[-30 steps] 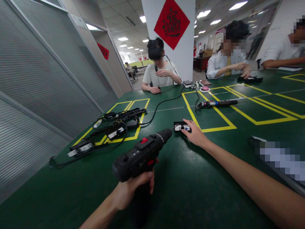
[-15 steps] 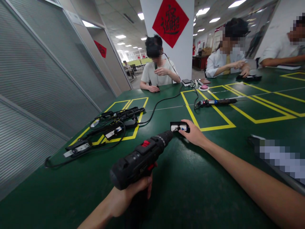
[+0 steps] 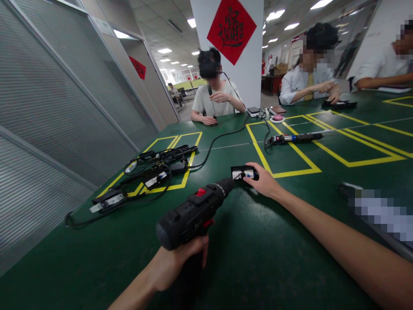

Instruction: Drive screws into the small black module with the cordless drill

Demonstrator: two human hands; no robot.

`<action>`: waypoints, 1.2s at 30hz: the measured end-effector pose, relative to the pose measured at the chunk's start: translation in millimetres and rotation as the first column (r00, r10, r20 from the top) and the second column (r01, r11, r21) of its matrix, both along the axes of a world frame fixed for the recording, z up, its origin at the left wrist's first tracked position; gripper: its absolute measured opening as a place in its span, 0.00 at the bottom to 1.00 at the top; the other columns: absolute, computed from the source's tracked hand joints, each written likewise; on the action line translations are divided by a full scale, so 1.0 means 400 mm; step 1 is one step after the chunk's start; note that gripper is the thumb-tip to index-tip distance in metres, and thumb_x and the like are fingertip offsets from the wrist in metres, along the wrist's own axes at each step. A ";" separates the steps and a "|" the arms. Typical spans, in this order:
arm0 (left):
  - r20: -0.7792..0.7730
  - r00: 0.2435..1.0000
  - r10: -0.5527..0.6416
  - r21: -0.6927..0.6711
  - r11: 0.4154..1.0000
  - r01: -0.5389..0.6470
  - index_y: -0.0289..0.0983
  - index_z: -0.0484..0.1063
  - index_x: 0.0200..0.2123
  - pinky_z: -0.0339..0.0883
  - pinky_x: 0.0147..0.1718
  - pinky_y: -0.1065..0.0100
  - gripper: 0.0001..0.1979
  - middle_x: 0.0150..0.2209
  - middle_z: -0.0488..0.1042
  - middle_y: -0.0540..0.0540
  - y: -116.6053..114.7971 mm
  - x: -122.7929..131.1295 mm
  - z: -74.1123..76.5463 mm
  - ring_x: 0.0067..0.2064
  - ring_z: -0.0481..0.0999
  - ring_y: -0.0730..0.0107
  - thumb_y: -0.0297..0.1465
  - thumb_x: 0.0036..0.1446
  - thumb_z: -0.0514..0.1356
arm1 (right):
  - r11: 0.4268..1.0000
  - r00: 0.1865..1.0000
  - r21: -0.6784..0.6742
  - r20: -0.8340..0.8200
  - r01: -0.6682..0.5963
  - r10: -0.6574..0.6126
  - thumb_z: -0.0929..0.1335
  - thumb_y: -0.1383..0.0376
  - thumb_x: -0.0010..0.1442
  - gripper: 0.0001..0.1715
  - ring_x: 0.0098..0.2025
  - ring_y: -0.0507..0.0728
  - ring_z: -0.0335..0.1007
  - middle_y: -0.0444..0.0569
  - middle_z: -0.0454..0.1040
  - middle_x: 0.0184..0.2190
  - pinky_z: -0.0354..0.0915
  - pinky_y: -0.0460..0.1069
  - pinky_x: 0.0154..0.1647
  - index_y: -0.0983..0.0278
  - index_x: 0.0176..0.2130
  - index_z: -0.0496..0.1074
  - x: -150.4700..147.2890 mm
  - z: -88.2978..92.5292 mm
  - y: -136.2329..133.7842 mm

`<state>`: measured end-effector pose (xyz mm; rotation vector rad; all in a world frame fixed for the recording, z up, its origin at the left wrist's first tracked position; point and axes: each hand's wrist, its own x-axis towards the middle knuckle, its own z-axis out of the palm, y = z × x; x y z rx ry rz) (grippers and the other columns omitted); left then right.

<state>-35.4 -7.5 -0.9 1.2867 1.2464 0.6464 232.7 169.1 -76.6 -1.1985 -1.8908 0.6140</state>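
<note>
My left hand [image 3: 183, 254] is wrapped round the grip of a black cordless drill [image 3: 193, 211] with red switches. The drill points away and to the right, its bit meeting or just in front of a small black case [image 3: 235, 169]. White and blue parts show inside this case. My right hand [image 3: 263, 181] pinches the right end of the case between thumb and fingers, keeping it on its side on the green table. Whether the bit touches a screw is too small to tell.
Black cabled devices [image 3: 158, 172] lie in a pile at the left, inside yellow tape lines. A pen-like tool with a cord [image 3: 293, 138] rests at the right. A dark tray [image 3: 380, 219] sits near the right edge. Several people work across the green table [image 3: 277, 258].
The rear of the drill has shifted slightly right and up, while its tip stays at the case. My right hand and the case hold nearly the same place.
</note>
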 end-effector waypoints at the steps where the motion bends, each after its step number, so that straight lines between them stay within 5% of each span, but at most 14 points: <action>1: -0.001 1.000 -0.001 0.002 1.000 0.001 0.33 0.62 0.57 0.64 0.29 0.62 0.26 0.24 0.73 0.47 0.000 0.000 0.000 0.27 0.71 0.63 0.40 0.58 0.58 | 1.000 1.000 0.004 -0.001 0.000 0.000 0.69 0.60 0.57 0.28 0.52 0.60 0.69 0.53 0.70 0.52 0.64 0.57 0.54 0.61 0.56 0.64 -0.001 -0.001 0.000; 36: -0.051 0.999 0.000 -0.030 1.000 -0.002 0.31 0.61 0.56 0.63 0.30 0.63 0.25 0.24 0.73 0.48 0.002 0.011 0.007 0.27 0.70 0.64 0.39 0.59 0.56 | 0.999 0.999 0.026 -0.019 -0.038 0.038 0.69 0.62 0.55 0.28 0.50 0.59 0.69 0.53 0.71 0.51 0.64 0.56 0.53 0.62 0.55 0.65 -0.002 0.003 -0.004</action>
